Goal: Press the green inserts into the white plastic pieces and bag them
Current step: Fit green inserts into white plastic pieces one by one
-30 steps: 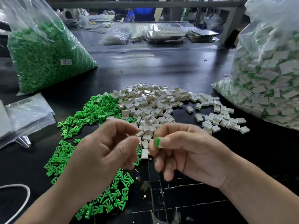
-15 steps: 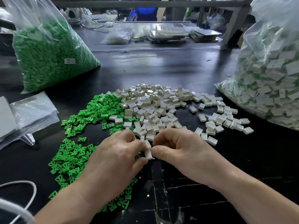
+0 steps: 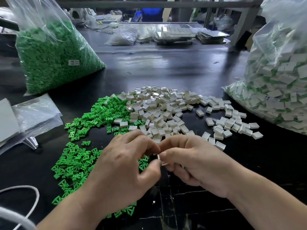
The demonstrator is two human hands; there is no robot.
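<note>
My left hand [image 3: 126, 165] and my right hand [image 3: 194, 161] meet fingertip to fingertip low over the black table, pinching one small white plastic piece [image 3: 159, 157] between them. Whether a green insert sits in it is hidden by my fingers. A heap of loose white pieces [image 3: 162, 112] lies just beyond my hands. Loose green inserts [image 3: 78, 161] spread to the left and under my left wrist. At the right a clear bag of finished white-and-green pieces [image 3: 282, 80] leans on the table.
A big clear bag of green inserts [image 3: 54, 60] stands at the back left. Flat empty plastic bags [image 3: 33, 115] lie at the left edge, a white cord [image 3: 33, 201] at the bottom left. Trays and bagged parts [image 3: 174, 35] crowd the far bench.
My hands dropped from mid-air toward the table and came together. The green insert seen at my right fingertips a second ago is now out of sight; both hands pinch a white piece.
</note>
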